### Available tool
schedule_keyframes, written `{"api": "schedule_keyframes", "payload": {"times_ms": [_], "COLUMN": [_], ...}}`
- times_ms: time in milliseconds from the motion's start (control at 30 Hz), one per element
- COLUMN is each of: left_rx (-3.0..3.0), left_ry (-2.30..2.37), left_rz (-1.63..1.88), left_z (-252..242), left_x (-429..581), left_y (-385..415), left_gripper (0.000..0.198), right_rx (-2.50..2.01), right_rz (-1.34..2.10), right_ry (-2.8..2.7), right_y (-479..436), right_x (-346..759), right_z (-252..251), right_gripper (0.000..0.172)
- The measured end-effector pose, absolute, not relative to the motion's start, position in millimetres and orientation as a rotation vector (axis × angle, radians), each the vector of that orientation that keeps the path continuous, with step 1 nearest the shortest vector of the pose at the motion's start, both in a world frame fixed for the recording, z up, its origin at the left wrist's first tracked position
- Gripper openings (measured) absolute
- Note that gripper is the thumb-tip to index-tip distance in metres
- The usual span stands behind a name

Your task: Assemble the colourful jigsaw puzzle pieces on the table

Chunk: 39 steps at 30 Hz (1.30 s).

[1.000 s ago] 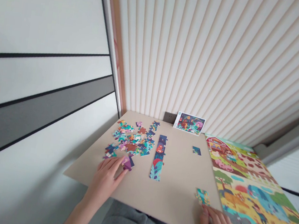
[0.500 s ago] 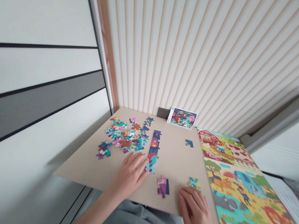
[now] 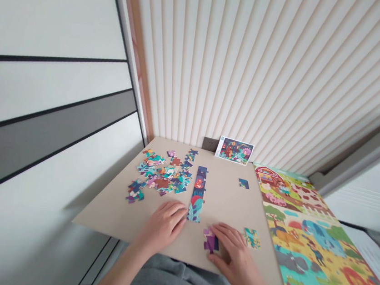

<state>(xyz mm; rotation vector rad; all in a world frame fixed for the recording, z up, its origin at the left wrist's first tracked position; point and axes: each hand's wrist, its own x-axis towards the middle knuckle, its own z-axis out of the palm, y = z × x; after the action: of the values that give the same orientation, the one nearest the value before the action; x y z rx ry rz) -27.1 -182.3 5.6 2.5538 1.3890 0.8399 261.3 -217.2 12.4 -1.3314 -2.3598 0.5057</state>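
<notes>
Head view of 2 hands at a tan board (image 3: 113, 214). The left hand (image 3: 163, 227) is shown resting on the board with its fingers pressed together and slightly curled; nothing is seen to be held, and its fingertips lie just beside a long strip of joined puzzle pieces (image 3: 197, 193), which is set lengthwise on the board. The right hand (image 3: 234, 253) is shown with its fingers loosely spread and is placed against a small purple piece cluster (image 3: 211, 240), which is touched by the fingers; whether the cluster is pinched cannot be told. A teal block of joined pieces (image 3: 252, 238) is seen just right of the right hand, and a small dark blue block (image 3: 244, 183) lies farther back on the board. A loose pile of pieces (image 3: 161, 173) is spread left of the strip, beyond the left hand. A picture card (image 3: 235, 150) is leaned against the ribbed wall (image 3: 253, 67) at the board's back edge, beside a dark socket (image 3: 209, 144). A large printed farm puzzle (image 3: 315, 243) is laid along the board's right edge. Grey trousers (image 3: 181, 283) are seen at the lower edge.
</notes>
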Motion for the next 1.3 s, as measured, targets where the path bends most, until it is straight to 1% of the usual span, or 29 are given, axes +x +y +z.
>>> {"api": "schedule_keyframes", "payload": {"times_ms": [133,400,500,667,733,933,1033,1200,1300], "left_rx": [2.535,2.559,2.553,2.431,2.408,2.482,2.524,2.560,2.532], "left_ry": [1.384,1.460,1.675,2.277,2.350,1.997,1.832,1.821,1.805], "left_rz": [0.857,0.864,0.861,0.701,0.684,0.835,0.812,0.804,0.783], "left_z": [9,11,10,3,-4,-20,-18,-12,-8], "left_x": [-28,-28,-50,-117,-137,-146,-135,-126,-124], "left_y": [-183,-188,-191,-198,-201,-207,-210,-213,-214], "left_gripper": [0.025,0.026,0.025,0.023,0.022,0.028,0.029,0.031,0.027], "right_rx": [-1.316,-1.308,-1.300,-1.291,-1.294,-1.320,-1.326,-1.333,-1.332], "right_rz": [0.473,0.342,0.313,0.289,0.285,0.316,0.321,0.331,0.344], "right_ry": [-2.346,-2.299,-2.307,-2.331,-2.328,-2.320,-2.309,-2.296,-2.299], "right_y": [-210,-209,-210,-209,-209,-211,-212,-212,-212], "right_x": [267,267,267,267,267,266,266,266,266], "right_z": [0,-8,-9,-8,-8,-8,-6,-5,-4], "right_gripper": [0.051,0.046,0.045,0.043,0.043,0.042,0.042,0.042,0.042]}}
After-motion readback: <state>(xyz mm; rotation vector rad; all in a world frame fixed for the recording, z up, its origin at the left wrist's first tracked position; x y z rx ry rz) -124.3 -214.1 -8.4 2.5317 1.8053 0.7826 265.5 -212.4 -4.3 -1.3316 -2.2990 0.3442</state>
